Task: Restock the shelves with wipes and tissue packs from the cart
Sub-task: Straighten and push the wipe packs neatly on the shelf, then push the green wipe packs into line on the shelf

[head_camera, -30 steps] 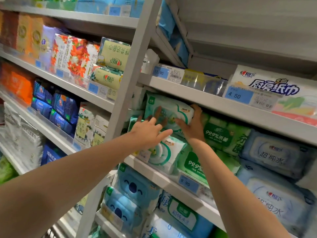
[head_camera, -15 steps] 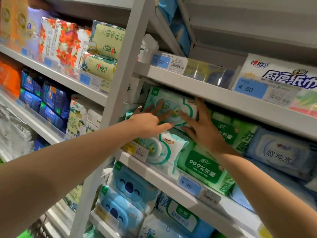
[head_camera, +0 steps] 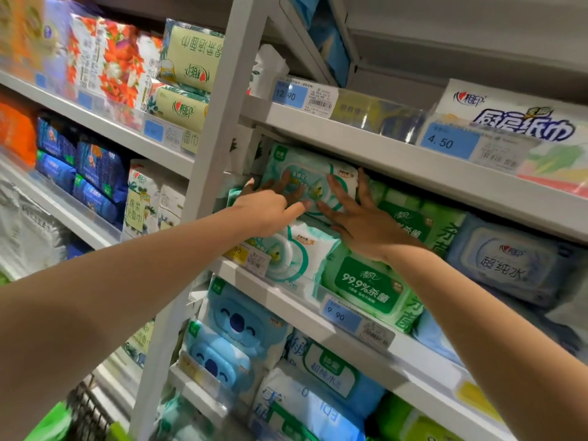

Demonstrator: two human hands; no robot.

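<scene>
Pressing top pack (head_camera: 305, 173) inward, left hand (head_camera: 267, 206) and right hand (head_camera: 359, 224) fingers straight, gripping nothing; could slip off lower pack (head_camera: 296, 253) if released unseated.

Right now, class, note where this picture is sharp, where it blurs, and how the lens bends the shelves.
Head view: pale green plastic wipes pack is fairly sharp; orange packs at far left smear into blur; grey metal shelf edge runs slanted, wide-angle skew; soft, even light.

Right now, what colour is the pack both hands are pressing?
The top wipes pack is pale mint green and white; the head view shows it.
</scene>
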